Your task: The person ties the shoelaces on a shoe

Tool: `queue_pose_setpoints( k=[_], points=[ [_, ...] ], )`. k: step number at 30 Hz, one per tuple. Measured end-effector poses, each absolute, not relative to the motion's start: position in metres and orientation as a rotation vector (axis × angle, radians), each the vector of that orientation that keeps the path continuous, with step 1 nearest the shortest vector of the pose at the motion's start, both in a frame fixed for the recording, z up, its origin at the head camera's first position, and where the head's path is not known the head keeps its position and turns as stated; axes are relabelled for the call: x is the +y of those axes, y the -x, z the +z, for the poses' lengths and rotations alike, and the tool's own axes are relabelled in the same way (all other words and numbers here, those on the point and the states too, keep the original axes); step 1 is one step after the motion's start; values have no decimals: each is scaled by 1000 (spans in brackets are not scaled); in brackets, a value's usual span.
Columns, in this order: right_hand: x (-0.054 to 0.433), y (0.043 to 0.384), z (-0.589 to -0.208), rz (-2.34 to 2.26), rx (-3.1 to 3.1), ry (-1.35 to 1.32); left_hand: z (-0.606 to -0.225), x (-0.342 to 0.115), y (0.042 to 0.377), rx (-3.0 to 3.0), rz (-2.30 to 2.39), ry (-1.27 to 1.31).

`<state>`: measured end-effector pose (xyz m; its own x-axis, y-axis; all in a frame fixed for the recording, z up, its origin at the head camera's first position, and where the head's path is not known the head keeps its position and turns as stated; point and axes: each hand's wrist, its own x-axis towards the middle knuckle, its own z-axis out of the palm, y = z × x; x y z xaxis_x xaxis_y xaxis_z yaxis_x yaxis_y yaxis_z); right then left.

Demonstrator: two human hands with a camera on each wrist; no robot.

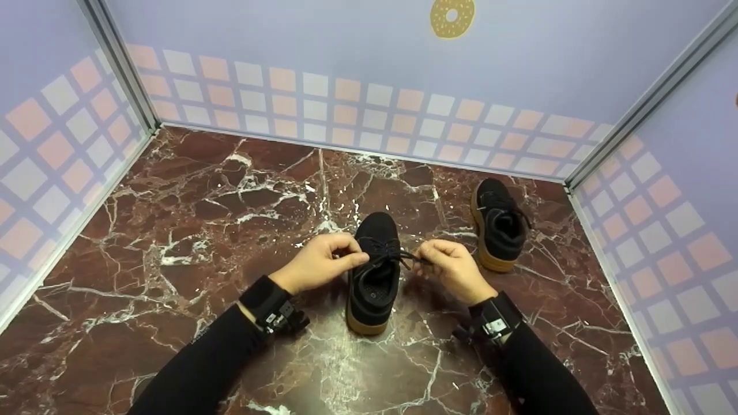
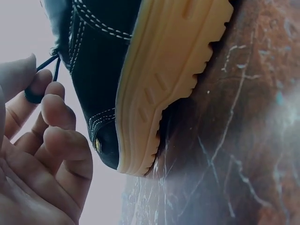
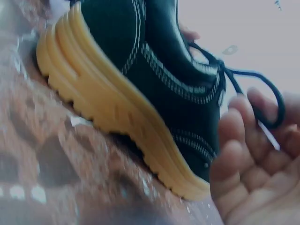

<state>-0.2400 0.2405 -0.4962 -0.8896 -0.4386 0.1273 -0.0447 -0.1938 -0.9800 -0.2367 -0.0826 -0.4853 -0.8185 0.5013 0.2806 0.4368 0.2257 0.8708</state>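
A black shoe (image 1: 376, 227) with a tan sole stands upright on the marbled floor, toe pointing away from me. Its black laces (image 1: 407, 257) cross over the tongue and stretch out to both sides. On the left, my left hand (image 1: 322, 264) pinches one lace between thumb and forefinger; the left wrist view shows that lace (image 2: 57, 70) running from the shoe's opening into the fingers. My right hand (image 1: 452, 270) holds the other side, where the lace (image 3: 265, 77) bends into a loop at the fingers. White stitching marks the shoe's side (image 3: 173, 89).
A second black shoe (image 1: 500, 227) with a tan sole stands to the right, beyond my right hand. Lilac panels (image 1: 346, 46) with pink and white squares enclose the floor (image 1: 202, 230) at the back and both sides. Each wrist carries a strapped device.
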Motion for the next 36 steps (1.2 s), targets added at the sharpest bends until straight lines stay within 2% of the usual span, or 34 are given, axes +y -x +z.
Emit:
queue_pose_setpoints(
  k=[4, 17, 23, 31, 36],
  points=[
    [236, 239, -493, -2150, 1874, 513, -486, -82, 236, 2422, 1679, -980],
    [239, 239, -485, -2162, 1973, 741, -488, -88, 240, 2240, 1781, -1024],
    [240, 241, -485, -2213, 1925, 685, -487, -90, 240, 2201, 1797, -1028],
    [247, 241, -491, -2145, 1836, 500, -485, -91, 239, 2126, 1842, -744],
    [244, 236, -489, -1995, 2146, 455, -480, -99, 235, 2279, 1637, -582]
  ],
)
